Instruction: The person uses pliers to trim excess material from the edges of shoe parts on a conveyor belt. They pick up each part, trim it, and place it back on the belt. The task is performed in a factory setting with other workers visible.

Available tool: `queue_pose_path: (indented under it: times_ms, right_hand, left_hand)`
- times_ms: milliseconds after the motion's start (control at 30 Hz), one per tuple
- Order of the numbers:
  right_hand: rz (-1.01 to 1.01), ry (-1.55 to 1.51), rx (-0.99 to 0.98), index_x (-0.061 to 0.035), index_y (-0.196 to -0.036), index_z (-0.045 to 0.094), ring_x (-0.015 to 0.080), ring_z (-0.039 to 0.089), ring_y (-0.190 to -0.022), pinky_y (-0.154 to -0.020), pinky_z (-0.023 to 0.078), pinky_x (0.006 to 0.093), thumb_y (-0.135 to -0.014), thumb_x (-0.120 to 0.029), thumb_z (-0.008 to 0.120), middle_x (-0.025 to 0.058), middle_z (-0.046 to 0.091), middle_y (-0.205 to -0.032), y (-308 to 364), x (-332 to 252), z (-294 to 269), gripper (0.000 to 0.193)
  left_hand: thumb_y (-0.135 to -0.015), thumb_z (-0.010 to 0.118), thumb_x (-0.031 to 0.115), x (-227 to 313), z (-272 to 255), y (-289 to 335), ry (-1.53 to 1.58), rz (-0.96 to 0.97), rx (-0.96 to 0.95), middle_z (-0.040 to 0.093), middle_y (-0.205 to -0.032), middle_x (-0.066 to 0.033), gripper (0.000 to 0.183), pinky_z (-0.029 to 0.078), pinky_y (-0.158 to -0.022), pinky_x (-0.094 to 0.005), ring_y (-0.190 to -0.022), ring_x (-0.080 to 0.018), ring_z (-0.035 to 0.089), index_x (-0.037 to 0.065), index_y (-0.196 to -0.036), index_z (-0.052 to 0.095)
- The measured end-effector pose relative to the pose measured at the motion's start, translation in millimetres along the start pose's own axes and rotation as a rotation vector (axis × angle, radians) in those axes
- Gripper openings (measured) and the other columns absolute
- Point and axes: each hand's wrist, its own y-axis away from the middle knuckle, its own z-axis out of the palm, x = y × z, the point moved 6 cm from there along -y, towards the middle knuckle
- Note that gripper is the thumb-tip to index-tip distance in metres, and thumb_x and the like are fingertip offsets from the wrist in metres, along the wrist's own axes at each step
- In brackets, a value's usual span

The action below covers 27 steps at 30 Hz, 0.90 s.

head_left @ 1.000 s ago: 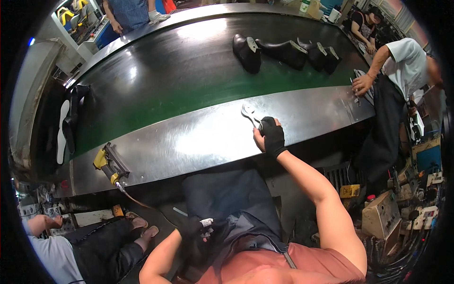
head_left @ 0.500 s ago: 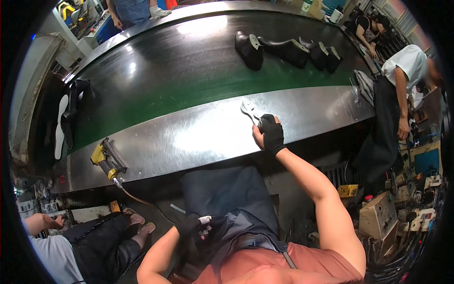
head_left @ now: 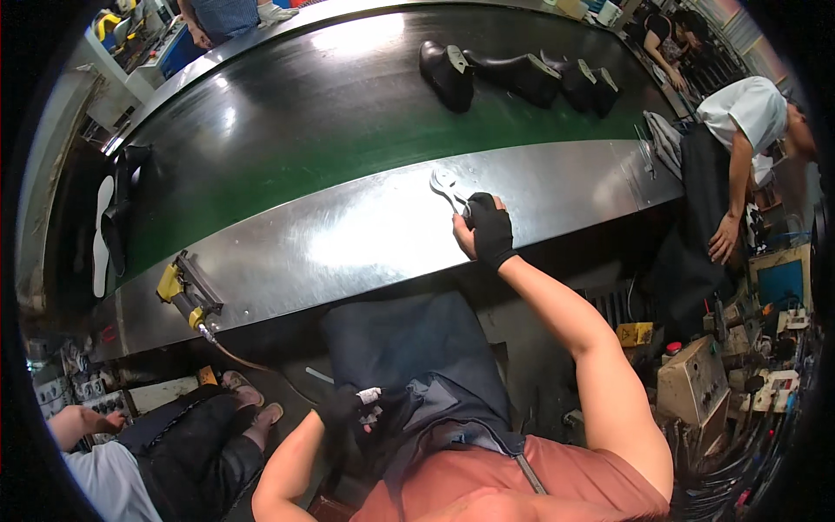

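Observation:
My right hand [head_left: 490, 230], in a black fingerless glove, is closed around the handles of silver metal pincers [head_left: 445, 184]. Their rounded jaws point away from me, low over or against the metal edge of the table [head_left: 365, 230]. Down by my lap is my left hand [head_left: 352, 407], also in a black glove, with white wrapping on a finger. Its fingers look curled beside the dark apron [head_left: 409, 335]; whether they hold anything is hidden. A yellow and black air nailer [head_left: 183, 291] lies on the metal at the left, with its hose hanging off the edge.
Several black shoes or boots [head_left: 448, 78] lie on the dark green belt [head_left: 322, 130] beyond the metal. A white sole [head_left: 103, 235] stands at the far left by a black upper. Co-workers are on both sides. A control box [head_left: 696, 383] stands low at the right.
The whole view has shifted slightly, so the table and things on it sit a little higher and further left. My right hand keeps its hold on the pincers; my left hand stays by my lap.

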Motion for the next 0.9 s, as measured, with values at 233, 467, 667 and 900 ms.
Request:
queue_pose_path:
  times_ms: [233, 467, 667, 900]
  right_hand:
    - [-0.021, 0.029, 0.009, -0.0048, -0.070, 0.057, 0.0330, 0.053, -0.089, -0.076, 0.044, 0.0437, -0.074, -0.024, 0.068, 0.0131, 0.059, -0.092, -1.5, -2.6, -4.1, 0.023]
    - [-0.009, 0.023, -0.005, -0.0050, -0.073, 0.057, 0.0331, 0.052, -0.091, -0.080, 0.043, 0.0448, -0.073, -0.023, 0.068, 0.0126, 0.058, -0.092, 0.4, -0.4, -2.7, 0.022]
    - [-0.016, 0.021, -0.005, -0.0050, -0.075, 0.057, 0.0331, 0.052, -0.092, -0.081, 0.043, 0.0456, -0.072, -0.023, 0.068, 0.0123, 0.058, -0.093, 1.3, 0.4, -0.7, 0.022]
    - [-0.016, 0.019, -0.024, -0.0051, -0.074, 0.057, 0.0329, 0.052, -0.091, -0.081, 0.043, 0.0450, -0.072, -0.023, 0.068, 0.0121, 0.058, -0.092, -0.3, -1.9, -3.6, 0.021]
  left_hand:
    - [-0.096, 0.056, 0.033, -4.5, -6.1, -4.9, -0.045, 0.045, 0.010, 0.069, -0.085, -0.0190, 0.042, 0.057, -0.055, -0.0379, -0.059, -0.0279, 0.068, -0.008, -0.102, 0.064]
    - [-0.096, 0.056, 0.032, 2.3, -2.8, -0.8, -0.091, 0.033, 0.016, 0.069, -0.086, -0.0192, 0.043, 0.056, -0.056, -0.0381, -0.060, -0.0284, 0.067, -0.009, -0.098, 0.065]
    - [-0.095, 0.057, 0.033, -0.8, -3.6, -2.8, -0.049, 0.013, 0.014, 0.068, -0.087, -0.0183, 0.041, 0.057, -0.058, -0.0384, -0.069, -0.0260, 0.068, -0.008, -0.101, 0.065]
    - [-0.096, 0.056, 0.030, -9.1, -8.5, -8.2, -0.003, 0.020, -0.003, 0.068, -0.090, -0.0180, 0.037, 0.058, -0.059, -0.0391, -0.070, -0.0265, 0.068, -0.004, -0.108, 0.063]
